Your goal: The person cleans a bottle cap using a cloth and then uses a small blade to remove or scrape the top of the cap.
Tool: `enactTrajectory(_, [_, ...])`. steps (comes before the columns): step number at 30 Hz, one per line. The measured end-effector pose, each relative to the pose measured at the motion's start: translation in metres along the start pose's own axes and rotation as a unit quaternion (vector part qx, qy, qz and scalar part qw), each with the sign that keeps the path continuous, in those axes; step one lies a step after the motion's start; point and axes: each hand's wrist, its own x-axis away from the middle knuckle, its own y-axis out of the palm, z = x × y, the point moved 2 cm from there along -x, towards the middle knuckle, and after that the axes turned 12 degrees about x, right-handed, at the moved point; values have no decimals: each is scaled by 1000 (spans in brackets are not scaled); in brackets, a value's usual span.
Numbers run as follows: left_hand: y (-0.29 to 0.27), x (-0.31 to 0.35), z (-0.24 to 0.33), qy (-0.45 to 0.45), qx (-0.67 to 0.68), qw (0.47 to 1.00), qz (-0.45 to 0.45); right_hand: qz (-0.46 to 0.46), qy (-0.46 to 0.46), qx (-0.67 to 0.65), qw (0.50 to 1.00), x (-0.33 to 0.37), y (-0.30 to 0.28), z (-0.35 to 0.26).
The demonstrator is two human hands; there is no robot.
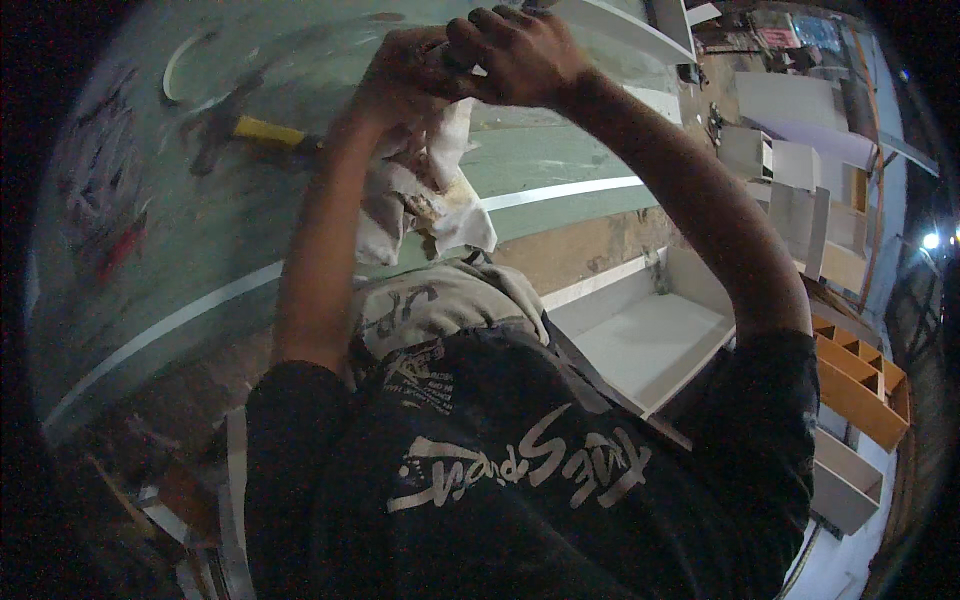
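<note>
Under both hands' fingers (pixel 505 30): stained rag (pixel 430 190)

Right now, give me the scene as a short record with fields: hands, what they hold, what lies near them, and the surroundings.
left hand: raised, closed on the cloth, against the right hand
right hand: raised, fingers curled; any small item in them cannot be made out
cloth: white, stained, hanging down from the hands
hammer: yellow handle, lying on the green panel, apart from the hands
green panel: large, with white edge strips
white boxes: open, at right
</note>
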Motion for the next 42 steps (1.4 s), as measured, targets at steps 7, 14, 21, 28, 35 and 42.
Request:
enactTrajectory(7, [10,1,-10,-116,54,982,-136,-25,-90,15,995,-2,11,5])
enactTrajectory(14, [13,-6,9,-112,-112,981,108,-131,176,14,975,-5,32,1])
enactTrajectory(21, [36,-3,7,-160,-246,932,215,-165,203,110,959,-4,36,-9])
enactTrajectory(28, [-22,15,-1,-19,8,999,48,-122,85,-46,988,-26,-29,-9])
enactTrajectory(35, [-31,14,-14,-7,76,997,-4,-28,-136,-35,990,-48,1,0])
enactTrajectory(42, [-34,25,-6,11,110,994,-1,16,-265,-20,964,-64,23,15])
